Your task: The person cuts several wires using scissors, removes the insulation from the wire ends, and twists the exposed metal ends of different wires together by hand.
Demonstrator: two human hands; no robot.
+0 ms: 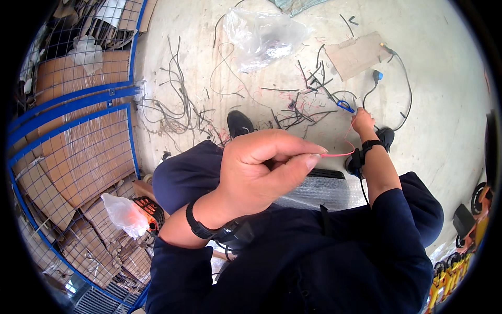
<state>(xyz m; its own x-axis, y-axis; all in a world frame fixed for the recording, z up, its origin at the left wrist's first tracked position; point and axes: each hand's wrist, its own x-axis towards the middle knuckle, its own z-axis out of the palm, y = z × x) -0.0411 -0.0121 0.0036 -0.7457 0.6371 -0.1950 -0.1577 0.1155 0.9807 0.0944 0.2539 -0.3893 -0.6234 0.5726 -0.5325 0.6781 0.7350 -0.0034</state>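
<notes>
The left hand (272,167) is drawn in, thumb and index fingertips pressed together on the end of a thin, pinkish-red wire (337,155). From that pinch the wire runs rightward, then bends up toward the right hand (362,121), which reaches farther out, low over the floor. Its fingers are bent inward; exactly what they grasp is too small to tell. Just left of it is a small blue-handled tool (345,106); whether they touch is unclear.

The hands are well apart, with the wire spanning the gap. Beneath the left forearm's side lies a translucent sheet of bubble wrap (324,192), between the knees. Short black cable offcuts litter the ground ahead, near a flat brown cardboard piece (355,55) and a crumpled clear plastic bag (264,36). A dark cable (408,91) curves around just right of the right hand.

A blue-framed wire-mesh barrier (132,133) bounds the left side; rightward, pale concrete floor (444,104) offers wider room.
</notes>
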